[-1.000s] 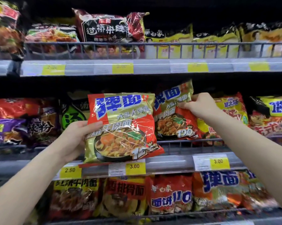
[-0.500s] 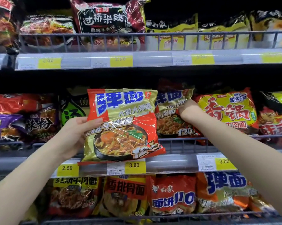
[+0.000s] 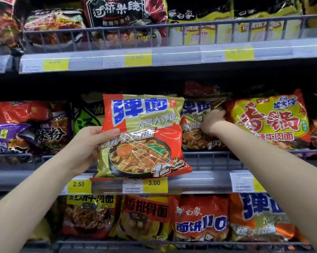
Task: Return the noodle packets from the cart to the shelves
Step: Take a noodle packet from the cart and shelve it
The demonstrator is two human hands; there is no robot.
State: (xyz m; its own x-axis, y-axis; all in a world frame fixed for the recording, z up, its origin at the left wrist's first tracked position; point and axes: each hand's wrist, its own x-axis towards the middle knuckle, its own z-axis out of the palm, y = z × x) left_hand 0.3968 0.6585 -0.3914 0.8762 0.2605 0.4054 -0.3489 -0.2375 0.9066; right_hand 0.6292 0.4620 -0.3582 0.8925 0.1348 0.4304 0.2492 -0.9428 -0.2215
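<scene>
My left hand [image 3: 84, 143] holds the red-and-gold noodle packet [image 3: 143, 137] by its left edge, thumb laid across the front face, remaining fingers hidden behind and presumably curled round the back. The packet hangs in front of the middle shelf [image 3: 205, 181], not yet on it; its lower edge overlaps the price rail at about 6 o'clock from the packet's centre, covering part of the price tag [image 3: 154, 183] marked 3.00. It is upright, printed face toward me, title at 12 o'clock, noodle-bowl picture toward 6; long axis runs roughly 12 to 6, top tipped slightly toward 1. I judge I hold it out here, clear of the row, to keep the slot free while the other hand works. My right hand [image 3: 213, 119] is at 3 o'clock from the held packet, reaching into the middle shelf, fingers curled on the top corner of the matching shelved packet [image 3: 196, 128], which stands between my packet and the big yellow-and-red packet [image 3: 269, 121]; whether it pinches or only pushes I cannot fully tell, though the fingers look closed round the foil. Likely purpose: seat that one back and make room, so the held packet goes in front of its own kind.
</scene>
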